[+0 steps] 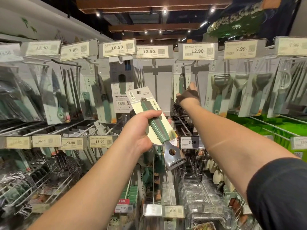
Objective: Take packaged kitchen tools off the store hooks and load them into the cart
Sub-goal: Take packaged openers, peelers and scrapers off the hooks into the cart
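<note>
From my head camera, my left hand (pixel 144 130) sits just below centre, fingers curled tight around the green handle of a carded peeler (pixel 155 120). The card tilts from 11 o'clock down to 5 o'clock, its hang hole at the top, free of any hook; the bare steel blade head (pixel 174 156) sticks out past my palm at 5 o'clock. My thumb lies across the front of the handle and the other fingers wrap behind the card.

My right hand (pixel 188 95) reaches out toward 1 o'clock, up at the top row of hooks. Its fingers close on the lower edge of a hanging package (pixel 181 83) with a green-handled tool, under the 12.90 price tag (pixel 197 50). Whether the grip is firm I cannot tell; the hand is in shadow.

More hanging packs crowd both sides: Y-shaped peelers (pixel 219 90) at 2 o'clock, knives (pixel 56 97) at 9 o'clock, and a grey-backed card (pixel 122 87) just behind my left hand's peeler at 12 o'clock. Wire hooks (pixel 182 123) jut forward between my two forearms. The cart is out of view.
</note>
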Demonstrator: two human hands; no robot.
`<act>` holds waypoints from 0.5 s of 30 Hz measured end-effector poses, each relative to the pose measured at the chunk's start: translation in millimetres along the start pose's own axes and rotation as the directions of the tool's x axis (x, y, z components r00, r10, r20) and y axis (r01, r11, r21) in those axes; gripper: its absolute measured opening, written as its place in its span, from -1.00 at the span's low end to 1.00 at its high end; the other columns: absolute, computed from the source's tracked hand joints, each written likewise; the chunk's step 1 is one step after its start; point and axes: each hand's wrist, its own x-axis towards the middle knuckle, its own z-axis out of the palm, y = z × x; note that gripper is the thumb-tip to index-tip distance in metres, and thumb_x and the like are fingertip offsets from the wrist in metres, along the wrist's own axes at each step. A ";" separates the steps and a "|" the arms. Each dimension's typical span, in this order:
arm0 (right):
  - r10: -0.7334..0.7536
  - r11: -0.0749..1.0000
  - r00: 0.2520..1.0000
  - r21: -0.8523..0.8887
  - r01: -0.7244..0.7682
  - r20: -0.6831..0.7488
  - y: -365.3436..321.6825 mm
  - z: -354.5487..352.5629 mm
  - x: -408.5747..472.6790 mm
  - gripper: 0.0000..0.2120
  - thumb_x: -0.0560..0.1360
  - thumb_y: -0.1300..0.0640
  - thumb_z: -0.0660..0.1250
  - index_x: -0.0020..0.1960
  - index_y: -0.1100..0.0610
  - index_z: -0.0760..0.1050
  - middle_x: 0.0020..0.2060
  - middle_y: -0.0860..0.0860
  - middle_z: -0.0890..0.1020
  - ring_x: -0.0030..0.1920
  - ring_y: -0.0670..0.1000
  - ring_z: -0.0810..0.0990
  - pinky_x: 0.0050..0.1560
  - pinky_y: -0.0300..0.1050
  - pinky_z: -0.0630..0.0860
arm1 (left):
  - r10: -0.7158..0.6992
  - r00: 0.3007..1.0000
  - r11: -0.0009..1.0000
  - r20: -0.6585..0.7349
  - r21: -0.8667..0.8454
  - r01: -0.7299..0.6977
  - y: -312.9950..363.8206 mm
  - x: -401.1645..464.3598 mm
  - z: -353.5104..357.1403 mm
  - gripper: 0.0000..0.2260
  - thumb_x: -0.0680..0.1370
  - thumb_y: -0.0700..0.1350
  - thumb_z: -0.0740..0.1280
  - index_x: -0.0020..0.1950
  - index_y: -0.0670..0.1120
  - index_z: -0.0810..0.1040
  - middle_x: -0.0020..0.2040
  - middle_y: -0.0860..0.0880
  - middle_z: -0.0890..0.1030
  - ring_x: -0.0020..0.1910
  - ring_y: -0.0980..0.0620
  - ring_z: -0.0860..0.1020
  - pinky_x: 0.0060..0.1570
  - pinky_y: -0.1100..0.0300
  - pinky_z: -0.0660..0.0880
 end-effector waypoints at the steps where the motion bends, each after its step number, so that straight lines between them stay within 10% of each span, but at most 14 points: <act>1: 0.001 1.000 1.000 0.003 -0.001 0.002 0.7 0.8 1.0 -0.41 0.56 0.18 0.31 0.50 0.14 0.12 0.42 0.15 0.31 0.31 0.24 0.46 0.19 0.06 0.48 | 0.004 1.000 1.000 -0.003 -0.004 -0.004 0.1 -0.7 -0.3 -0.90 0.55 -0.31 0.35 0.03 -0.17 0.51 -0.34 -0.11 0.65 -0.19 -0.14 0.69 -0.14 -0.15 0.61; 15: 0.031 0.999 0.999 -0.034 -0.031 0.011 6.1 -2.0 -3.0 -0.25 0.51 0.17 0.37 0.57 0.13 0.04 0.47 0.18 0.26 0.37 0.22 0.42 0.27 0.09 0.52 | 0.011 1.000 1.000 0.003 0.020 -0.011 -2.8 -0.5 3.9 -0.87 0.54 -0.30 0.36 0.04 -0.15 0.50 -0.27 -0.11 0.65 -0.20 -0.14 0.69 -0.12 -0.16 0.61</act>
